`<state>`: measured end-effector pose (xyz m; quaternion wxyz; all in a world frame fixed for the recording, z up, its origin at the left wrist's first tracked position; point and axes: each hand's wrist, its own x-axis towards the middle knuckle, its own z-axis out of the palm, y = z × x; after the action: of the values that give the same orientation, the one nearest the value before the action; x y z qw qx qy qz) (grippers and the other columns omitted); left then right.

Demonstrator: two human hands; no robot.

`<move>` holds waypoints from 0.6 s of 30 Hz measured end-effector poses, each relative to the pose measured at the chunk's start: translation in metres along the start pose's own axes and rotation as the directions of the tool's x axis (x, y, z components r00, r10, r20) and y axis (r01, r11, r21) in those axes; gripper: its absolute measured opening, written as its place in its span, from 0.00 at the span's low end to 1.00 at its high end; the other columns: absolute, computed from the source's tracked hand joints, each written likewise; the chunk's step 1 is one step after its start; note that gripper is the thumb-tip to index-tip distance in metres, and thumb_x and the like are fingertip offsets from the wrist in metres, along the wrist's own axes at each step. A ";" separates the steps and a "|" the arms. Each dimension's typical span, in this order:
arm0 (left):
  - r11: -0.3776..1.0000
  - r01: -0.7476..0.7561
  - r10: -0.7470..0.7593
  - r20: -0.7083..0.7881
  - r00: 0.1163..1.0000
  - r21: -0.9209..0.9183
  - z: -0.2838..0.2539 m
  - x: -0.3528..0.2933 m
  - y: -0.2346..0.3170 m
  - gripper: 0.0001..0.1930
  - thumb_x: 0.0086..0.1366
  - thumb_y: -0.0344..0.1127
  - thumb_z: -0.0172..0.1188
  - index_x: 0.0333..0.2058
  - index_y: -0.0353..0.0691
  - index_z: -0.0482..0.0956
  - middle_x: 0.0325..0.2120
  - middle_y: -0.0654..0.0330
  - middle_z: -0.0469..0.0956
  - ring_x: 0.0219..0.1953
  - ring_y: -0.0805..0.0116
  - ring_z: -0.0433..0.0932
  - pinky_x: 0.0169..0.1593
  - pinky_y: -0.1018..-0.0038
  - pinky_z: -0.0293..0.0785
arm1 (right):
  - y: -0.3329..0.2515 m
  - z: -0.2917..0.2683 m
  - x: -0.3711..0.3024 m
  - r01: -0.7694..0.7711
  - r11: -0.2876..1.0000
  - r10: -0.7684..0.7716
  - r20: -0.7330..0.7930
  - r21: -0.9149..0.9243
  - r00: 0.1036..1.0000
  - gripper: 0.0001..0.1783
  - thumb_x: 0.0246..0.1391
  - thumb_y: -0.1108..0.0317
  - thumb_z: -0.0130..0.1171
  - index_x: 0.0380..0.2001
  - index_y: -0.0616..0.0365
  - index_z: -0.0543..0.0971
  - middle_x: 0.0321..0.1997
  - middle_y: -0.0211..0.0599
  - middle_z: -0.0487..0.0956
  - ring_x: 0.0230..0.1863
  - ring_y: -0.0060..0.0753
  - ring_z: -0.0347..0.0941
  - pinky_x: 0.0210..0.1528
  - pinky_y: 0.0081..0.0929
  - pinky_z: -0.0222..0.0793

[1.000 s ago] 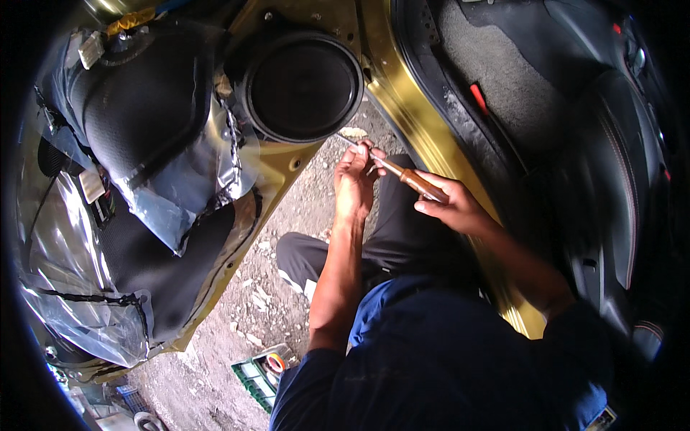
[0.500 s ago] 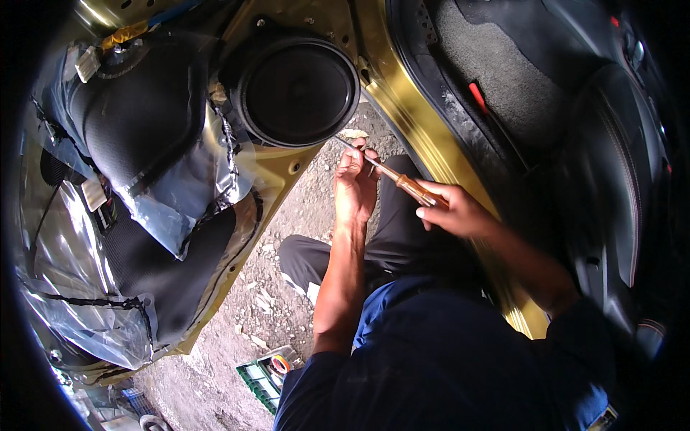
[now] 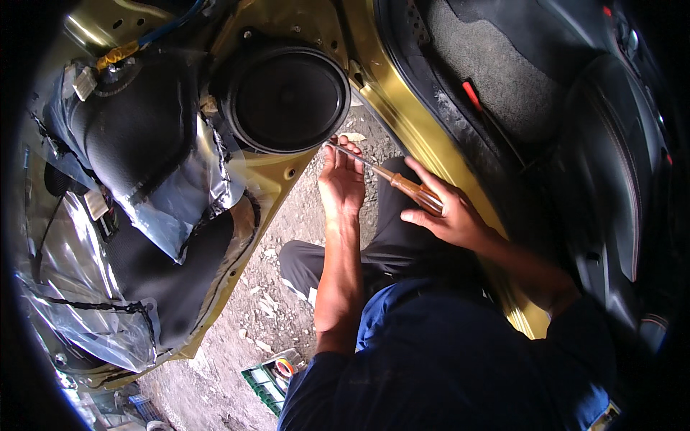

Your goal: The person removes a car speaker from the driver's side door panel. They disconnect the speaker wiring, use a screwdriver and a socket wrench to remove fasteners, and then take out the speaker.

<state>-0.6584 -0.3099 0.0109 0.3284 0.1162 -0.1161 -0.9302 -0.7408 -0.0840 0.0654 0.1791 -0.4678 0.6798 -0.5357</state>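
A screwdriver [image 3: 411,190] with an amber handle slants from my right hand up to the lower right rim of a round black speaker [image 3: 287,99]. That speaker sits on a gold car door [image 3: 277,169]. My right hand [image 3: 454,215] has the handle's end against its palm, with index finger and thumb spread to either side. Palm up below the speaker, my left hand [image 3: 342,183] has its thumb and curled fingers about the shank near the tip. Whatever the tip meets at the rim is too small to make out.
Clear plastic sheeting [image 3: 162,215] with black sealant hangs over the door at left. A gold door sill [image 3: 431,133] runs along my right, beside a black seat [image 3: 607,165]. A red-handled tool [image 3: 471,95] lies inside the car. On the gritty ground stands a green tray [image 3: 262,388] with a tape roll [image 3: 285,367].
My right hand's fingers have opened out around the handle. My left hand has shifted slightly left, its fingers less bunched. The whole view has shifted a little.
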 end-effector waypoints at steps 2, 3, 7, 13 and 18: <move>0.997 -0.021 0.017 -0.061 0.998 -0.072 -0.004 0.009 0.005 0.13 0.72 0.39 0.58 0.47 0.36 0.79 0.42 0.59 0.83 0.43 0.63 0.80 0.54 0.69 0.78 | 0.008 -0.003 0.001 -0.447 0.713 0.355 0.271 0.540 0.895 0.28 0.65 0.58 0.61 0.66 0.51 0.70 0.36 0.24 0.73 0.35 0.18 0.70 0.44 0.27 0.71; 0.997 -0.024 0.020 -0.042 0.999 -0.077 -0.006 0.012 0.007 0.13 0.72 0.39 0.58 0.47 0.36 0.79 0.42 0.60 0.83 0.43 0.63 0.80 0.52 0.69 0.78 | 0.011 -0.004 0.003 -0.663 0.297 0.467 0.501 0.687 0.728 0.25 0.67 0.58 0.59 0.65 0.49 0.71 0.37 0.23 0.73 0.37 0.16 0.70 0.46 0.27 0.71; 0.986 -0.066 0.058 -0.059 0.997 -0.154 -0.015 0.020 0.005 0.09 0.69 0.34 0.61 0.44 0.36 0.80 0.41 0.60 0.83 0.41 0.66 0.80 0.48 0.70 0.80 | 0.019 -0.005 0.013 -0.759 0.252 0.421 0.638 0.600 0.644 0.17 0.68 0.55 0.56 0.55 0.50 0.78 0.35 0.17 0.72 0.32 0.10 0.66 0.35 0.20 0.69; 0.988 -0.085 0.077 -0.065 0.995 -0.131 -0.014 0.021 0.001 0.08 0.70 0.29 0.58 0.44 0.32 0.79 0.41 0.56 0.83 0.43 0.63 0.81 0.52 0.68 0.82 | 0.018 -0.028 0.014 -0.657 0.592 0.429 0.507 0.467 0.748 0.15 0.65 0.62 0.62 0.53 0.52 0.80 0.22 0.14 0.63 0.21 0.09 0.56 0.21 0.14 0.54; 0.994 -0.089 0.080 -0.127 0.989 -0.065 -0.005 0.018 0.006 0.08 0.68 0.32 0.62 0.41 0.34 0.81 0.40 0.58 0.85 0.45 0.66 0.82 0.56 0.65 0.78 | 0.020 -0.071 0.008 -0.666 0.614 0.469 0.483 0.423 0.739 0.13 0.65 0.66 0.60 0.51 0.54 0.81 0.19 0.13 0.60 0.18 0.09 0.52 0.20 0.16 0.48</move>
<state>-0.6671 -0.3263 0.0054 0.3779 0.1572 -0.0675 -0.9099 -0.8065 -0.0507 0.0756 0.5821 -0.2293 0.5611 -0.5420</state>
